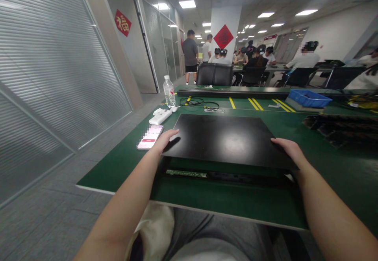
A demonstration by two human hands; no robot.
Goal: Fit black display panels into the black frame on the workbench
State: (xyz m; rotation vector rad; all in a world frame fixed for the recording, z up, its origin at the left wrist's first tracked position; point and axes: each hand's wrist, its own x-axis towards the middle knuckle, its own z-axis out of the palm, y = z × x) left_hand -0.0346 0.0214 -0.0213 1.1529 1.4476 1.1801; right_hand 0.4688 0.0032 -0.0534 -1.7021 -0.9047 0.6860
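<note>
A large flat black panel (224, 138) lies in front of me on the green table (124, 162), its near edge lifted off the surface. My left hand (165, 138) grips its near left corner, fingers on top. My right hand (288, 149) grips the near right corner the same way. Under the raised edge a narrow green circuit strip (186, 173) and a dark frame show.
A phone (150, 137) with a lit screen lies left of the panel, with a white device (160, 116), a water bottle (169, 91) and black cables (201, 103) behind. A blue tray (309, 97) and dark parts (339, 129) sit at the right. Several people work at far tables.
</note>
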